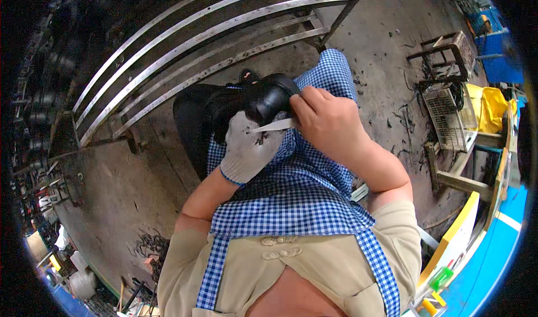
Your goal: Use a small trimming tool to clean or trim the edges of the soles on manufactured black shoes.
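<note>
My left hand [252, 149] wears a pale knitted work glove with dark stains and is closed round a glossy black rounded part [271, 99], which looks like moulded rubber. That part rests over my lap, above a blue-and-white checked apron [291, 205]. Bare and closed, my right hand [329, 118] grips a knife [277, 126] with a narrow pale blade. The blade points left and lies across the gloved fingers, just below the black part. My right fingertips are at the part's right side. The knife's handle is hidden in my right hand.
A metal slatted rack [224, 28] stands ahead and to the left. Black scraps [400, 121] litter the concrete floor. On the right are a small stool [445, 56], a grey plastic crate [448, 118] and a yellow cloth or bag [490, 108].
</note>
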{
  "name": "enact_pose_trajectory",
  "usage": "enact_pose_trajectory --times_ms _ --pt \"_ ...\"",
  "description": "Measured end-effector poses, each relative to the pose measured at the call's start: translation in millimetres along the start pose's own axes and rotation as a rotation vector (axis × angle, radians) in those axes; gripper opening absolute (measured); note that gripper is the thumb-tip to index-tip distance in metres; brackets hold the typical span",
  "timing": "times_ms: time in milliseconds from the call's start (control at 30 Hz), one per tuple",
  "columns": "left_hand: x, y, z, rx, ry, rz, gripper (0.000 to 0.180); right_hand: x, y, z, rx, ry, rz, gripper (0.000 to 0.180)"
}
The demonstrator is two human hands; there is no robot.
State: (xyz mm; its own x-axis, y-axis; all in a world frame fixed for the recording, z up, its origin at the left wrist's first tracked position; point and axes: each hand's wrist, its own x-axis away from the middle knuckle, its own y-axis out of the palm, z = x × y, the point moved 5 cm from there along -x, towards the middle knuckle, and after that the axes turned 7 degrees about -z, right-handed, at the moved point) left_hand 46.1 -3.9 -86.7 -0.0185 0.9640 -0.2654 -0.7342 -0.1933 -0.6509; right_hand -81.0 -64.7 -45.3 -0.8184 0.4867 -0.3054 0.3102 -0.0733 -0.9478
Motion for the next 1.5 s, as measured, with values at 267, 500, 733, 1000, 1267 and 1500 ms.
enact_pose_trajectory --times_ms 267,500,733,1000,1267,1500 --pt "-1 3 -4 0.071 0.056 -0.010 0.026 -9 8 12 -0.102 -0.037 -0.108 0.015" --pt "3 -3 -21 0.516 -0.194 0.084 0.021 12 18 28 -0.561 0.054 0.106 0.034" --pt "6 -6 -13 0.201 -0.087 0.039 0.020 15 1 19 -0.516 0.013 0.172 0.036" --pt "2 -6 4 0.001 0.168 -0.024 0.032 5 -9 15 -0.386 0.045 -0.065 0.036" --pt "4 -2 10 -0.165 0.195 -0.043 0.030 6 3 13 -0.364 0.139 -0.076 0.029" --pt "3 -2 4 -0.104 0.198 -0.054 0.033 7 16 17 -0.468 0.124 -0.001 0.031"
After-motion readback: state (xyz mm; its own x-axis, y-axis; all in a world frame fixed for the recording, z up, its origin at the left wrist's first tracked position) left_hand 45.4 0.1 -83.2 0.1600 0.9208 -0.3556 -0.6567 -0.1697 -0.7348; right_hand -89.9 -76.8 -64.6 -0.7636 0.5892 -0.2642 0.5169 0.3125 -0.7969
